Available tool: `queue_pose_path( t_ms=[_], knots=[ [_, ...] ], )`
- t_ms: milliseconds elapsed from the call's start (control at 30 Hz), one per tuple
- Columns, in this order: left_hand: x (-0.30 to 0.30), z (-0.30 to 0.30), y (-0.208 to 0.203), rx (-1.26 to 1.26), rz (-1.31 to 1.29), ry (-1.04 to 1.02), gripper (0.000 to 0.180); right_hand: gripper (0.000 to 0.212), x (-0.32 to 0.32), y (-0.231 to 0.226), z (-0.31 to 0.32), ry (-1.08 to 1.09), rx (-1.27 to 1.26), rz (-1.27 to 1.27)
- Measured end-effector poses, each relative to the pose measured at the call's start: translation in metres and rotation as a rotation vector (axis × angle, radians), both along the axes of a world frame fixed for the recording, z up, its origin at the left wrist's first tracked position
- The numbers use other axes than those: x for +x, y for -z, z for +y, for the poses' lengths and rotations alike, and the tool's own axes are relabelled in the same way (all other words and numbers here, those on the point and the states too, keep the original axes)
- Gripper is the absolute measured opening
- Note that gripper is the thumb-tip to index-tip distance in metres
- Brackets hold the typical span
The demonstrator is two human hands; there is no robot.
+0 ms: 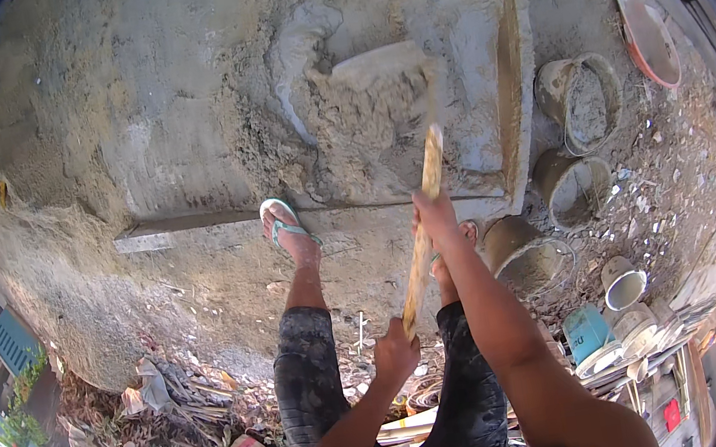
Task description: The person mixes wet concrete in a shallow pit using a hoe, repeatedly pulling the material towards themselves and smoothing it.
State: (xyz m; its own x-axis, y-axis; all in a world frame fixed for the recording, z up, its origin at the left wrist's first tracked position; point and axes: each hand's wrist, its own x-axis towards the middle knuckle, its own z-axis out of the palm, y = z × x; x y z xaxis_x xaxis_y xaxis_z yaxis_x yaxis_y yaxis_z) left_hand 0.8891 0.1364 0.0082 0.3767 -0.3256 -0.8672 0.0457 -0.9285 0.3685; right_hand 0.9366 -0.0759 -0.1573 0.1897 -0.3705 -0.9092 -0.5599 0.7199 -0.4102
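Note:
Both my hands grip the wooden handle point(421, 231) of a shovel or hoe. My left hand point(395, 352) is closed around the handle's near end. My right hand point(435, 213) grasps it higher up, toward the blade. The blade point(381, 65) is buried in a grey pile of wet mortar point(360, 109) on a flat mixing slab point(178, 112). My left foot in a teal sandal point(286, 229) stands on the slab's near edge; my right foot point(461, 236) is mostly hidden behind my arm.
Several mortar-caked buckets point(583, 100) point(572, 184) point(527, 255) stand to the right of the slab. A white bucket point(623, 282) and a blue one point(589, 337) sit nearer. A sand heap point(62, 265) lies at left. Torn sacks and rubble point(176, 423) litter the lower left.

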Motion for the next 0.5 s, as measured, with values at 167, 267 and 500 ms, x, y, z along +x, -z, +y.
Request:
queue_pose_path(
  t_ms=[167, 267, 500],
  knots=[
    [-0.049, 0.047, 0.019, -0.116, 0.001, -0.091, 0.04, 0.016, 0.014, -0.078, 0.003, 0.051, -0.215, -0.003],
    [0.035, -0.046, 0.094, -0.185, -0.242, 0.078, 0.033, 0.017, 0.053, -0.013, -0.096, 0.147, -0.128, -0.118],
    [0.142, -0.148, 0.14, -0.026, -0.177, 0.269, 0.039, 0.025, 0.1, 0.09, -0.169, 0.115, -0.147, -0.047]
  ],
)
